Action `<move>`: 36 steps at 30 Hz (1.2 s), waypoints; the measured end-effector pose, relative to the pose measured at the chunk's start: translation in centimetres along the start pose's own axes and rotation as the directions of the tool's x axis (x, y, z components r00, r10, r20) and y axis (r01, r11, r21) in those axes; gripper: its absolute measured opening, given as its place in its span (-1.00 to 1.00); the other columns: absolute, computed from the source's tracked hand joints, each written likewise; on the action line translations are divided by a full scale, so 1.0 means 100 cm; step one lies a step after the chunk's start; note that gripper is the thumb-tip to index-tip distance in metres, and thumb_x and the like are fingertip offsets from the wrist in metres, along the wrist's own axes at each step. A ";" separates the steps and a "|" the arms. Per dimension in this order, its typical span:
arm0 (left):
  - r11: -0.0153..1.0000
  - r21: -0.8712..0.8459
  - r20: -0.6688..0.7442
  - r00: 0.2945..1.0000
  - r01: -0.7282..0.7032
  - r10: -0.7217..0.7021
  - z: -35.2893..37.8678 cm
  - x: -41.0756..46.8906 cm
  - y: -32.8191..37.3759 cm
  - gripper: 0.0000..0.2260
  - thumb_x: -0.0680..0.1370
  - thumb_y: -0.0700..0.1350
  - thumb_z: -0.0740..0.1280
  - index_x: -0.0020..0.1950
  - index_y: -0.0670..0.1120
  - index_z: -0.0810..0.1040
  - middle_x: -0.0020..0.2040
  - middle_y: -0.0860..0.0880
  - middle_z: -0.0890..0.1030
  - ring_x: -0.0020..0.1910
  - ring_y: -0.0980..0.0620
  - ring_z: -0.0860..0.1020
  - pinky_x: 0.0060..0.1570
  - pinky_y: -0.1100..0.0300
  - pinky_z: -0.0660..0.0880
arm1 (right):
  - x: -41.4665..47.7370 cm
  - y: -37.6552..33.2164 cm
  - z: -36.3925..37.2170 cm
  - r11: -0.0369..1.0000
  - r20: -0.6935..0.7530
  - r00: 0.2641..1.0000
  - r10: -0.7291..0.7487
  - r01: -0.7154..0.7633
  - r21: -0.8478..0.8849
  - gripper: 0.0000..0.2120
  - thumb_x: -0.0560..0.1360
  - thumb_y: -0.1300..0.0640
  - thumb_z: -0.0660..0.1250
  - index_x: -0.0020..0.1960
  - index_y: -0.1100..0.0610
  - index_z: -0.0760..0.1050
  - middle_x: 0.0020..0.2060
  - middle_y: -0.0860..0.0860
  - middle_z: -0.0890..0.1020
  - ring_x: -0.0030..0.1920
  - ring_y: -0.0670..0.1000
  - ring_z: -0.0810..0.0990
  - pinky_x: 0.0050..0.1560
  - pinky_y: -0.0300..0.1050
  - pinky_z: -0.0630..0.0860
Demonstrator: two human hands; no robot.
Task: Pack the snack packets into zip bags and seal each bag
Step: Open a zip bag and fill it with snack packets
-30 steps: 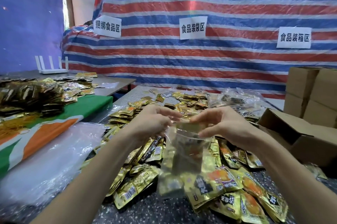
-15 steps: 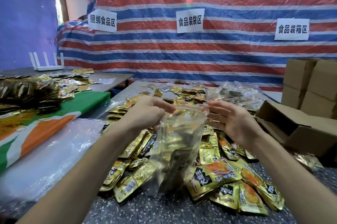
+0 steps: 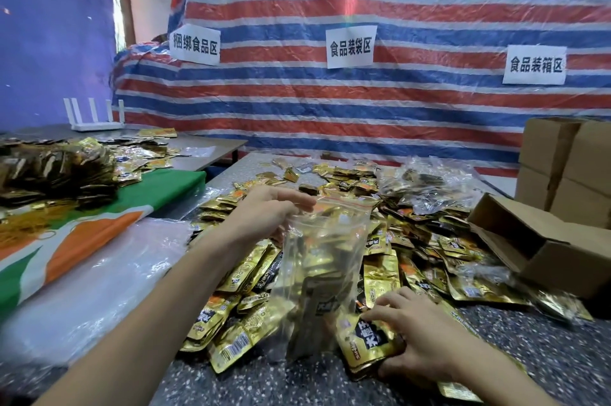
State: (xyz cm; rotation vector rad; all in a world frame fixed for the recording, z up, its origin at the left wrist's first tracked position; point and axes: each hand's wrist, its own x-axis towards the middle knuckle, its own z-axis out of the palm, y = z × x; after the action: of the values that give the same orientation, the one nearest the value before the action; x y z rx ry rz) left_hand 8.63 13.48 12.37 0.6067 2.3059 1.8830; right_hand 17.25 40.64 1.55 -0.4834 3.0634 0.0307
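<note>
Left grip (image 3: 264, 213) pinches zip bag (image 3: 327, 260) rim; right grip (image 3: 426, 342) clasps snack packets (image 3: 370, 339).

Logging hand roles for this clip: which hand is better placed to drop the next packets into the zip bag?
The right hand. It grips gold packets on the pile right beside the zip bag, while the left hand is occupied holding that bag up by its rim.

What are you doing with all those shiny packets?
A person is filling a clear bag with snack packets. The left hand holds the bag up by its open top, while the right hand grips a few packets from the pile on the table. The bag is not sealed yet.
</note>
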 end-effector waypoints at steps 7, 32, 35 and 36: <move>0.998 -0.059 -0.004 1.000 0.018 -0.018 -0.005 0.001 -0.005 -0.67 0.52 -0.37 0.26 0.17 -0.11 0.67 0.08 -0.08 0.68 -0.30 0.16 0.59 -0.40 0.28 0.50 | -0.009 -0.002 -0.008 0.999 -0.079 0.997 -0.022 0.024 0.027 -0.44 0.45 -0.25 0.19 0.45 -0.22 0.35 0.28 -0.27 0.52 0.27 -0.19 0.39 0.27 -0.24 0.38; 0.998 -0.049 0.201 0.980 0.027 -0.017 -0.003 0.005 -0.025 -0.53 0.51 -0.48 0.20 0.20 -0.06 0.67 0.14 0.01 0.69 0.02 -0.05 0.57 -0.14 0.16 0.50 | 0.028 -0.028 -0.102 -0.213 -0.108 0.812 0.574 0.276 0.937 -0.72 0.58 0.04 0.26 0.21 0.14 0.57 0.15 0.18 0.68 0.22 0.24 0.61 0.23 0.35 0.48; 0.997 -0.071 0.256 0.967 0.003 0.015 -0.003 0.005 -0.024 -0.53 0.50 -0.49 0.24 0.20 -0.03 0.68 0.14 0.02 0.69 0.03 0.00 0.61 -0.16 0.22 0.54 | 0.031 -0.031 -0.134 -0.402 -0.243 0.850 0.467 0.449 0.798 -0.68 0.54 0.13 0.28 0.27 0.18 0.51 0.12 0.14 0.69 0.17 0.15 0.64 0.10 0.13 0.55; 0.997 -0.081 0.271 0.962 -0.004 0.026 -0.002 0.005 -0.023 -0.52 0.49 -0.49 0.24 0.20 -0.03 0.68 0.14 0.01 0.69 0.03 0.02 0.62 -0.16 0.24 0.54 | 0.032 -0.034 -0.142 -0.429 -0.295 0.850 0.436 0.484 0.763 -0.68 0.50 0.16 0.31 0.24 0.20 0.51 0.09 0.14 0.69 0.15 0.12 0.64 0.13 0.08 0.55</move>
State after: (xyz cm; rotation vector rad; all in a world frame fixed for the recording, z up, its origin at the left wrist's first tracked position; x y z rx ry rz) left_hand 7.56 13.07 10.25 0.8182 2.0498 1.7614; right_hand 14.74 36.09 15.56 -0.2859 1.5889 -2.9895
